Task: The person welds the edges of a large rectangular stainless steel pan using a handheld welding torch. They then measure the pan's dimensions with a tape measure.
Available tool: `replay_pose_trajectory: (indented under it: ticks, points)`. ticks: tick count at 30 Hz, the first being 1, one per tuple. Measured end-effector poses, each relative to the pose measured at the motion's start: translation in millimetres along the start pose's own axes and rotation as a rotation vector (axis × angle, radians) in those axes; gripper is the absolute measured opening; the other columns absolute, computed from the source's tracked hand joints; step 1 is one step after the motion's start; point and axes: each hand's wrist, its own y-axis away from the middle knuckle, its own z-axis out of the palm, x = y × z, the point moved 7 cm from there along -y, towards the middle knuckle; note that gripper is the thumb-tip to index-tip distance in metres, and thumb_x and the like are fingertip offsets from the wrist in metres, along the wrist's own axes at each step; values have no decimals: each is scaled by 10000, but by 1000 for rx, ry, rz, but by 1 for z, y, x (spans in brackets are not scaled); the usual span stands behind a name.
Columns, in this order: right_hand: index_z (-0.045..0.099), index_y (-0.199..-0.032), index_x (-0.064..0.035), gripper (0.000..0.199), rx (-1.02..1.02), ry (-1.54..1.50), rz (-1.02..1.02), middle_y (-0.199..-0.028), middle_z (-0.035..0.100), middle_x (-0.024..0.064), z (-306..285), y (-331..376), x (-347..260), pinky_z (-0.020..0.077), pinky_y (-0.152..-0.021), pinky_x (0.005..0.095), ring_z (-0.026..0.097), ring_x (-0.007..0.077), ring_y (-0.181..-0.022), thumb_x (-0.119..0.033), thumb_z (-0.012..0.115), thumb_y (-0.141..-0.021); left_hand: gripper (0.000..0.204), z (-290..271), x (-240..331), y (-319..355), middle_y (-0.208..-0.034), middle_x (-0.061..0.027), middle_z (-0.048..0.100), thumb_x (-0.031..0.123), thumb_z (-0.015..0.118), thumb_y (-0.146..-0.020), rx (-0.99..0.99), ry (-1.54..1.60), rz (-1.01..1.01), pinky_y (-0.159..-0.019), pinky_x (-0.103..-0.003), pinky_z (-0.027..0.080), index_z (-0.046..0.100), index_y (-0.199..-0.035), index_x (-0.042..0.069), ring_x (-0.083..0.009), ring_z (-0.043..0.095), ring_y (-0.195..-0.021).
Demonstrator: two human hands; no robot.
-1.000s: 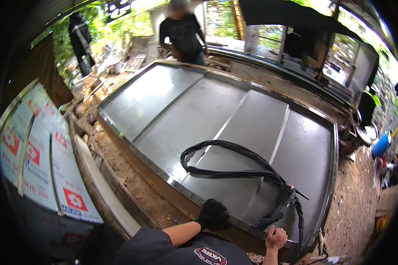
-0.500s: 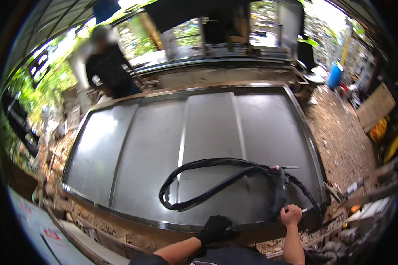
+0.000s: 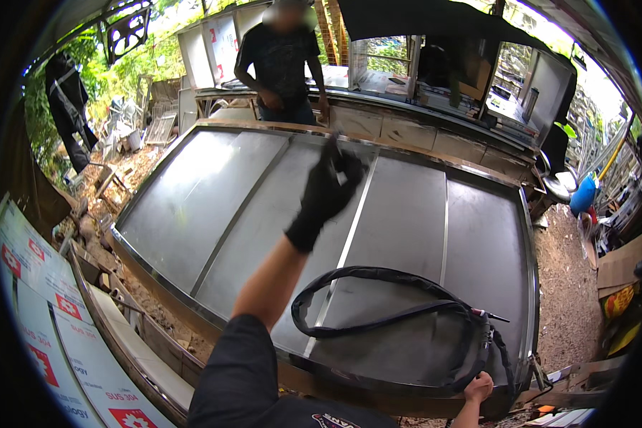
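Observation:
My left hand (image 3: 328, 187), in a black glove, is raised over the middle of a large metal panel (image 3: 271, 207). Its fingers are blurred but look apart, and I see nothing held in them. My bare right hand (image 3: 479, 386) is closed at the panel's near edge, close to the right corner; what its curled fingers grip, if anything, is hidden. Just beyond it lies what looks like a welding torch (image 3: 486, 321), with a thin dark tip and a reddish collar. Its black-sleeved hose (image 3: 378, 272) loops over the panel.
Across the panel stands a person (image 3: 277, 64) in dark clothes. Film-covered sheets (image 3: 57, 335) lie at the lower left. A long bench (image 3: 421, 128) runs behind. On the right are a blue barrel (image 3: 583, 194), cardboard (image 3: 620, 264) and gravel ground (image 3: 560, 264).
My left hand has lifted from the near edge and reached out over the panel. The view has swung left, and the other person now stands more upright. My right hand stays at the near edge.

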Motion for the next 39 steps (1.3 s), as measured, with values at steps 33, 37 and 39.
replay_pose_trajectory:
  ticks: [33, 37, 39]
  points:
    - [555, -609, -176, 291, -40, -447, -556, -684, 526, -22, -35, 8, -33, 392, -635, 348, 541, 189, -650, -261, 773, -783, 552, 104, 54, 451, -1396, -206, 576, 288, 707, -908, -848, -976, -317, -1129, -535, 373, 563, -1371, 22, -407, 502, -1327]
    - [559, -614, -175, 286, -83, -420, -555, -682, 545, -21, -32, 5, -30, 383, -641, 354, 552, 192, -658, -256, 781, -776, 482, 105, 57, 450, -1347, -210, 608, 265, 707, -913, -808, -936, -345, -1122, -518, 386, 607, -1322, 29, -390, 532, -1294]
    - [562, -617, -180, 283, -124, -371, -561, -680, 555, -17, -33, 2, -30, 380, -642, 364, 558, 198, -660, -258, 782, -776, 449, 94, 55, 456, -1295, -191, 633, 277, 713, -917, -819, -983, -333, -1098, -506, 413, 627, -1284, 33, -369, 556, -1262]
